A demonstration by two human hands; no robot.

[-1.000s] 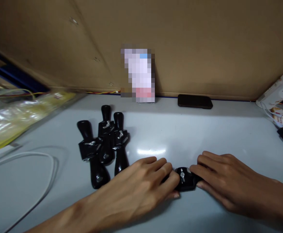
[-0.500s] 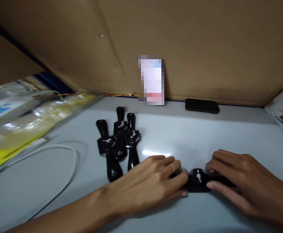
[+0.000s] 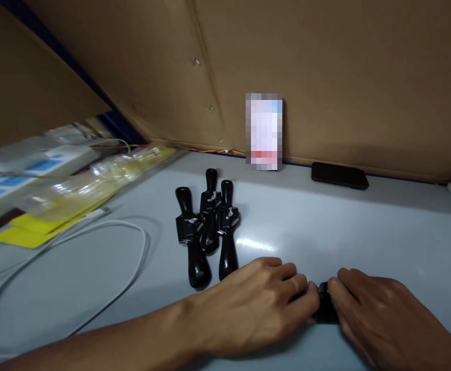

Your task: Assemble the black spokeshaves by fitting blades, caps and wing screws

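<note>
Near the front edge of the grey table (image 3: 383,232), my left hand (image 3: 260,304) and my right hand (image 3: 380,319) meet over one small glossy black part (image 3: 325,309). Both grip it with curled fingers, and the hands hide most of it. Just left of my left hand, three glossy black handle-shaped pieces (image 3: 208,226) with small silver wing screws lie bunched together on the table.
A white cable (image 3: 105,257) loops across the table's left side. Plastic bags with yellow sheets (image 3: 94,180) and boxes lie at the far left. A dark phone (image 3: 339,175) lies by the cardboard back wall (image 3: 326,77), next to a blurred upright card (image 3: 264,131).
The view has swung to the left. My hands have closed in over the black part, so its silver wing screw no longer shows. The three handle pieces have not moved.
</note>
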